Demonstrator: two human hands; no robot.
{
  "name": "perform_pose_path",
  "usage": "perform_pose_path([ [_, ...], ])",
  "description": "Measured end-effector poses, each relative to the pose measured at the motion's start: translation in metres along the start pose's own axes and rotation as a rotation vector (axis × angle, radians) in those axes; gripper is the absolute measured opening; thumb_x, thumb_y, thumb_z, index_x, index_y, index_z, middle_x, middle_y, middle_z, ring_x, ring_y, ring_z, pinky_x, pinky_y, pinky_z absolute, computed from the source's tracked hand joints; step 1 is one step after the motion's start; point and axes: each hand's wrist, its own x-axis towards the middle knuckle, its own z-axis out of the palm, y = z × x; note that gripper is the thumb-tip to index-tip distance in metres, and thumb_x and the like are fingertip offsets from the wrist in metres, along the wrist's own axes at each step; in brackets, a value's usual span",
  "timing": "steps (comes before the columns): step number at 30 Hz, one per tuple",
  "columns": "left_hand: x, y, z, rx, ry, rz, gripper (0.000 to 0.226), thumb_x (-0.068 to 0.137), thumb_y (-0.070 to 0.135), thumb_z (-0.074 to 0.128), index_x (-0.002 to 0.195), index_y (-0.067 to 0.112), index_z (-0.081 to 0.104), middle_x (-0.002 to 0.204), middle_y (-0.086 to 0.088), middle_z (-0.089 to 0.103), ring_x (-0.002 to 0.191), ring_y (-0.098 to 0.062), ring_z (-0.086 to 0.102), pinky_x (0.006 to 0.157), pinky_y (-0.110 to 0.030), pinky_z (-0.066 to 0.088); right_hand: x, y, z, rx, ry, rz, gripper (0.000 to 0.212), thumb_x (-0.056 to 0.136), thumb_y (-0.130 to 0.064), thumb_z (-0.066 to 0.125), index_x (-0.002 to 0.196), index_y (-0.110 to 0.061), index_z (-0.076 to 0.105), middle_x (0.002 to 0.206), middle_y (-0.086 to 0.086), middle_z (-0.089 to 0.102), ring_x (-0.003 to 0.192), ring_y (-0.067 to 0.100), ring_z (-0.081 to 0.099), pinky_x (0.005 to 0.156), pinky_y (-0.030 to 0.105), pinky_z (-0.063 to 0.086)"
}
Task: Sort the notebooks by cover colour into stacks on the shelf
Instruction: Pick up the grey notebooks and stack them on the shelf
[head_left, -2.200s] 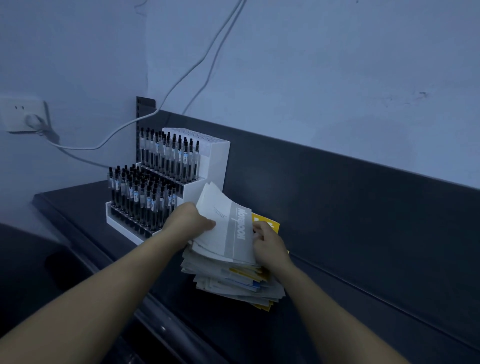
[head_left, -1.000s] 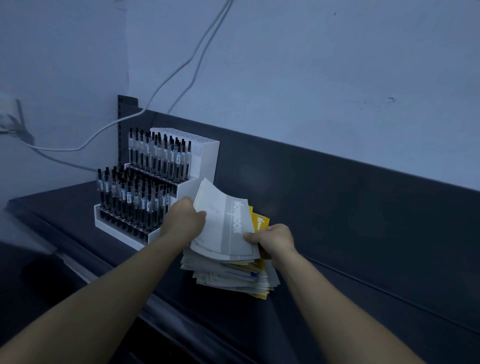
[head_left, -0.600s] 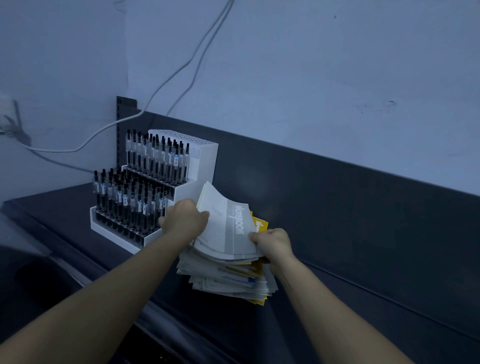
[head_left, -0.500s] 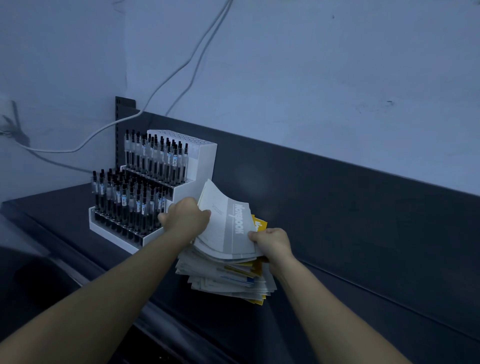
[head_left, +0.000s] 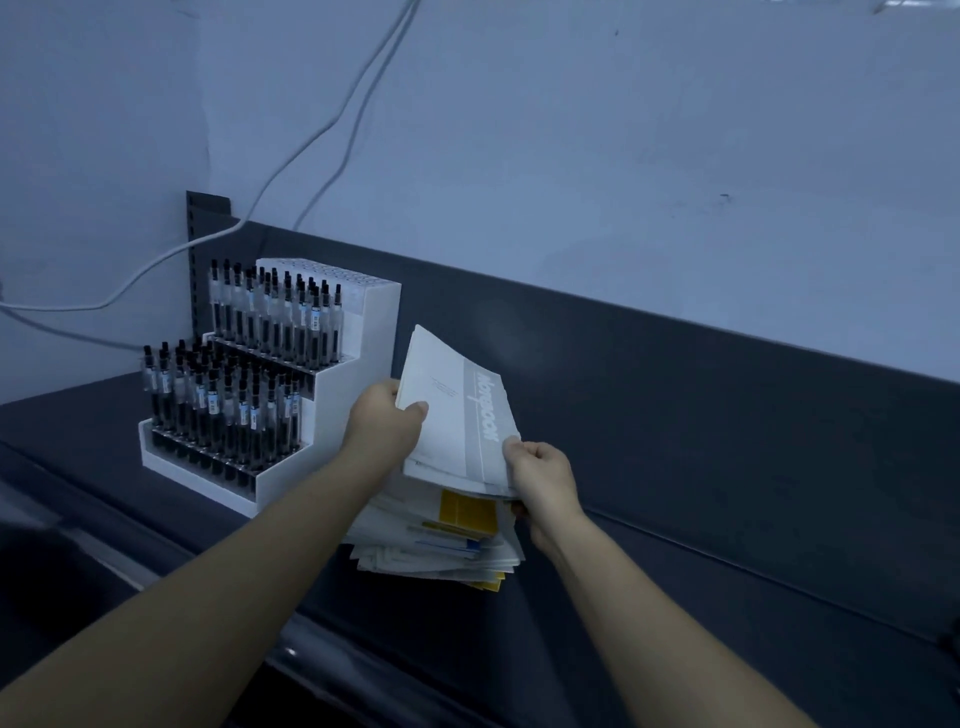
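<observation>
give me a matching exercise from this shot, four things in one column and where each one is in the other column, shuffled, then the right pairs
Things
1 white notebook
2 yellow notebook
3 pen rack
4 cable

Places
a runs along the wall
b stands on the shelf, left of the stack
c gripped by the left hand and the right hand, tilted above the stack
d lies on the stack, just under the raised one

Pairs: 1-c, 2-d, 3-b, 4-a
</observation>
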Motion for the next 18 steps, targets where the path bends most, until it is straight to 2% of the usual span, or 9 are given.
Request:
perform_pose_path([
  [5,-0.023,0.007,0.039,-0.046,-0.081,0.007,0.021,0.099,0.017,0.047,0.116,0.007,0.056,0.109,-0.004,0.059,0.098,-0.023,0.056,0.080,-0.035,0.048,-0.023,0.002,-0.042,0.044,0.092,-0.029,0.021,0.094,-0.033,0.055,0.094,-0.011,0.051,0.082,0.006,0.058,0.054,0.014,0.046,0.037,0.020,0.033],
  [8,-0.040,0.015,0.068,-0.027,-0.146,0.044,0.026,0.100,0.018,0.043,0.119,0.007,0.057,0.109,-0.003,0.059,0.098,-0.022,0.054,0.084,-0.034,0.045,-0.039,0.005,-0.075,0.021,0.157,-0.050,0.018,0.095,-0.027,0.052,0.102,-0.011,0.050,0.085,0.005,0.058,0.054,0.014,0.046,0.033,0.016,0.032],
  [13,-0.078,0.033,0.123,-0.056,-0.262,0.067,0.027,0.100,0.015,0.042,0.118,0.009,0.061,0.112,-0.004,0.065,0.103,-0.025,0.060,0.086,-0.034,0.048,-0.060,0.016,-0.142,0.011,0.280,-0.081,0.009,0.095,-0.023,0.048,0.099,-0.016,0.051,0.087,0.002,0.059,0.062,0.013,0.050,0.047,0.022,0.036],
  [18,-0.135,0.059,0.193,-0.108,-0.412,0.074,0.026,0.099,0.013,0.040,0.115,0.012,0.060,0.109,0.002,0.065,0.100,-0.019,0.061,0.082,-0.031,0.049,-0.088,0.029,-0.232,-0.068,0.399,-0.101,0.011,0.096,-0.022,0.047,0.102,-0.014,0.050,0.087,-0.002,0.061,0.073,0.014,0.059,0.066,0.034,0.051],
])
